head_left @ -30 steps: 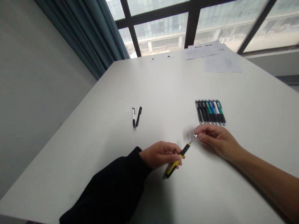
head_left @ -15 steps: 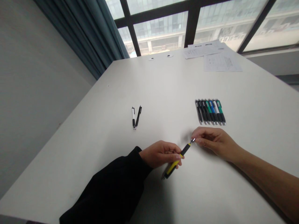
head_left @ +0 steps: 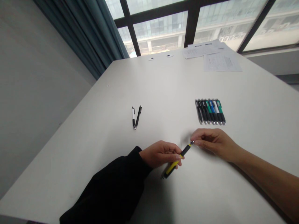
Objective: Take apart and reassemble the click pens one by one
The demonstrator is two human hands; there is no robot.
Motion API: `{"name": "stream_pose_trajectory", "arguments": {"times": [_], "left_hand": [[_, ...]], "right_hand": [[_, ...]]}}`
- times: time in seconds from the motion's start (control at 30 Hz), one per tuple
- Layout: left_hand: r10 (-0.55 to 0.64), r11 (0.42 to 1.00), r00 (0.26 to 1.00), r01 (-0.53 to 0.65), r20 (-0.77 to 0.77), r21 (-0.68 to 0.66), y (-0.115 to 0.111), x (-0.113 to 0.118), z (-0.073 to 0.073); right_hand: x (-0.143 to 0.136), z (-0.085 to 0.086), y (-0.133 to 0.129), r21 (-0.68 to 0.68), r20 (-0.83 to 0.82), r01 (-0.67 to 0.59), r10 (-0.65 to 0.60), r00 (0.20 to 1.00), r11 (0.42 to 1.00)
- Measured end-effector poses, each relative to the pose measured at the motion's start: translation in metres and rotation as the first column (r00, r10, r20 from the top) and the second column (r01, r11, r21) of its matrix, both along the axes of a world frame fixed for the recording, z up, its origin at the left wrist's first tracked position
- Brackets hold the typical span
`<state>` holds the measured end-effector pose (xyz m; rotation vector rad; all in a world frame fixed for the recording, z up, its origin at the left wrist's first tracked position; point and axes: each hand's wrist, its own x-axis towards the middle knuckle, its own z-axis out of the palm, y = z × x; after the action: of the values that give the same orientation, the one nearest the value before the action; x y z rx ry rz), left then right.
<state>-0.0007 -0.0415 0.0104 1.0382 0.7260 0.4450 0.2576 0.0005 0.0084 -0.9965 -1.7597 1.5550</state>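
My left hand (head_left: 163, 154) is closed around the barrel of a yellow and black ballpoint pen (head_left: 174, 165), which slants up to the right just over the table. At the pen's upper end, my right hand (head_left: 211, 140) pinches the small silver pen tip (head_left: 192, 142) between thumb and fingertips. The tip sits against or very close to the black grip; whether it is fully joined I cannot tell. A neat row of pens (head_left: 210, 112) in black, green, blue and white lies beyond my right hand.
A white pen (head_left: 133, 118) and a black pen (head_left: 138, 117) lie left of centre on the white table (head_left: 163, 87). Printed papers (head_left: 221, 60) rest at the far right edge below the window. A blue curtain (head_left: 88, 34) hangs at the left.
My right hand has moved slightly toward the pen, bringing the silver tip closer to the black grip. My left hand has stayed nearly still.
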Motion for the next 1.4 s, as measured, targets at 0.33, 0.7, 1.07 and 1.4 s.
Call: {"name": "stream_pose_trajectory", "arguments": {"times": [0.33, 0.7, 1.07, 1.4], "left_hand": [[0.011, 1.000, 0.998, -0.009, -0.059, 0.023, -0.0002, 0.0019, 0.0039], [0.028, 1.000, 0.999, -0.028, -0.042, 0.010, -0.0005, 0.0015, 0.0032], [0.059, 0.998, 0.997, -0.059, -0.045, 0.012, -0.0016, 0.0031, 0.0050], [0.103, 0.993, 0.991, -0.097, -0.090, 0.067, -0.0026, 0.0040, 0.0053]], "right_hand": [[-0.0017, 0.0037, -0.0012, -0.003, 0.013, 0.002, -0.002, 1.000, 1.000], [-0.0010, 0.0003, -0.0014, -0.040, 0.017, -0.045, 0.045, 0.999, 0.998], [-0.0065, 0.0073, -0.0066, -0.052, -0.002, -0.058, 0.058, 0.998, 0.997], [-0.0057, 0.0054, -0.0076, 0.037, 0.064, -0.070, 0.068, 0.996, 0.997]]}}
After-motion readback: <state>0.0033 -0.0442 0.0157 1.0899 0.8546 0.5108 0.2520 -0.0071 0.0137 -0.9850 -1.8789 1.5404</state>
